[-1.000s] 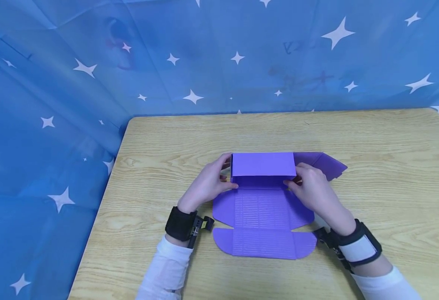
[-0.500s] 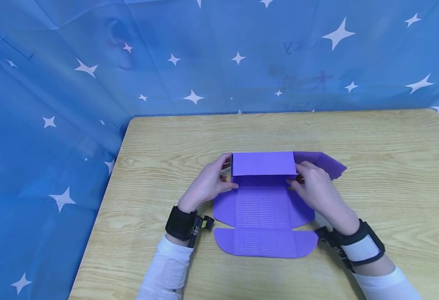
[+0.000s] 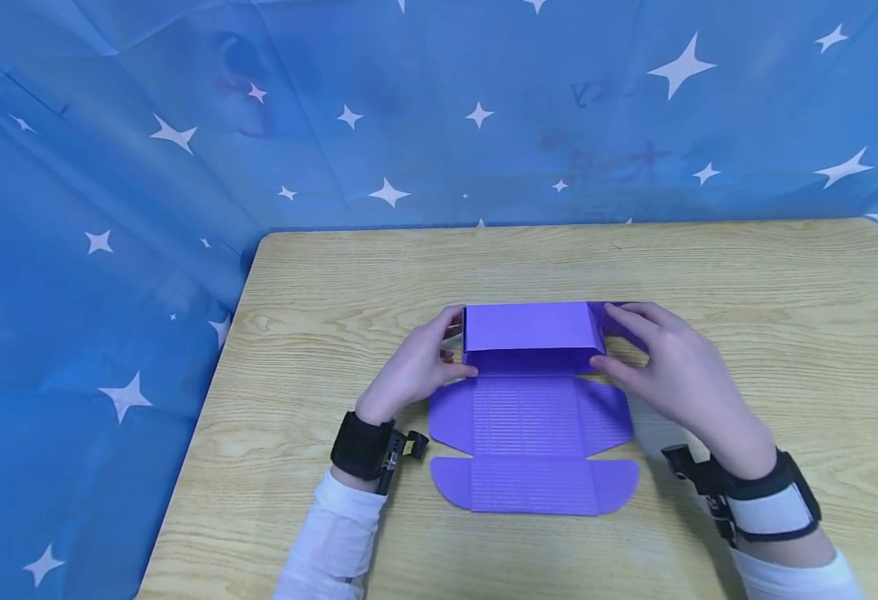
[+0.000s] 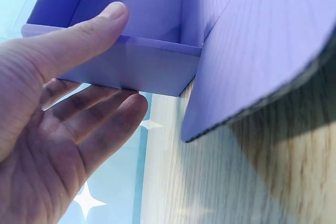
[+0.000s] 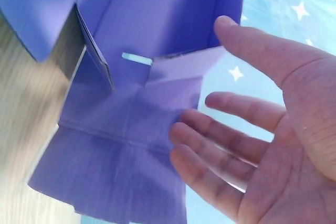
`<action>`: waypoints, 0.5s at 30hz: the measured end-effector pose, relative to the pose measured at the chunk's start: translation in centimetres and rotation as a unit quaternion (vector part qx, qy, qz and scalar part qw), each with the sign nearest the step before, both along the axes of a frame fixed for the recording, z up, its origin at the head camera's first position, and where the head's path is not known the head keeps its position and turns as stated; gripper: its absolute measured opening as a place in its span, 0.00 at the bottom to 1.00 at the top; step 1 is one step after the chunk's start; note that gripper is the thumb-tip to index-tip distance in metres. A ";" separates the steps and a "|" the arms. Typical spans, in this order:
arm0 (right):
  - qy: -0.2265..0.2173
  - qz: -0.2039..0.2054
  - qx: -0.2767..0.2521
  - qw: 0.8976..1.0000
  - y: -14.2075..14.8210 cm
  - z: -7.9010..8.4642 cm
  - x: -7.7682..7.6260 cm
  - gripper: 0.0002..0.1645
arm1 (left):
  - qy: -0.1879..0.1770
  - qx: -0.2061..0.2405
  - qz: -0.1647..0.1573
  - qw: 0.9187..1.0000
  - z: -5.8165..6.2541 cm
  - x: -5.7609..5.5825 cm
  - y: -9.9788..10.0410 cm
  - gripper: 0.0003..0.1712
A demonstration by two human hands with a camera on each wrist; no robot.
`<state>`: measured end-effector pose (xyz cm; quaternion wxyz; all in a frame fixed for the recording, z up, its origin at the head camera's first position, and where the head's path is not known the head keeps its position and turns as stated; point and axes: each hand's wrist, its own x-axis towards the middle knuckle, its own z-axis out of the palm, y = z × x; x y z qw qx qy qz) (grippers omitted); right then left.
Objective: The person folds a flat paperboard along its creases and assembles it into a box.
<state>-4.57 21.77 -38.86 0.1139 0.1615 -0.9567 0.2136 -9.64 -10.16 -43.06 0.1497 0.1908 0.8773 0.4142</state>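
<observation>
Blue star-print cloth (image 3: 72, 333) hangs at 9 o'clock beside a wood-grain table (image 3: 311, 317); a left hand (image 3: 411, 367), at 10 o'clock to a part-folded purple corrugated box (image 3: 529, 417), pinches its end wall (image 4: 136, 66); the box lies on the table toward 5 o'clock of centre, its front flap (image 3: 534, 486) flat at 6; at the box's 2 o'clock, a right hand (image 3: 675, 371), fingers spread, is at the edge of a side flap (image 5: 113, 177)

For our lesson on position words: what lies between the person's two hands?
The raised part of the purple box lies between the left hand and the right hand, as the head view shows.
</observation>
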 end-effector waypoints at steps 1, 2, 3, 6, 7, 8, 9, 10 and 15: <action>0.008 0.001 -0.004 1.000 0.1 0.1 0.0 0.40 | -0.001 0.000 0.000 1.000 0.0 0.0 0.0 0.50; 0.014 0.002 -0.008 1.000 0.2 0.1 0.0 0.40 | -0.002 0.000 0.001 1.000 0.0 0.0 0.0 0.50; 0.019 0.002 -0.011 1.000 0.3 0.1 -0.1 0.40 | -0.002 -0.001 0.001 1.000 0.0 0.0 0.0 0.50; 0.022 -0.001 -0.016 1.000 0.8 0.0 -0.3 0.44 | -0.001 -0.002 0.002 1.000 0.1 0.1 -0.1 0.50; 0.017 -0.003 -0.016 1.000 1.1 -0.1 -0.4 0.46 | 0.000 -0.002 0.001 1.000 0.1 0.1 -0.1 0.50; 0.009 -0.005 -0.013 1.000 1.3 -0.2 -0.5 0.49 | 0.000 -0.002 0.002 1.000 0.0 0.1 -0.1 0.50; -0.003 -0.007 -0.008 1.000 1.6 -0.2 -0.6 0.51 | -0.001 -0.001 0.002 1.000 0.1 0.1 0.0 0.50; -0.020 -0.012 -0.001 1.000 1.8 -0.3 -0.7 0.54 | -0.002 0.000 0.003 1.000 0.1 0.1 0.0 0.50; -0.116 -0.028 0.007 0.993 2.8 -0.5 -1.0 0.57 | -0.002 0.002 0.007 1.000 0.0 0.1 0.1 0.50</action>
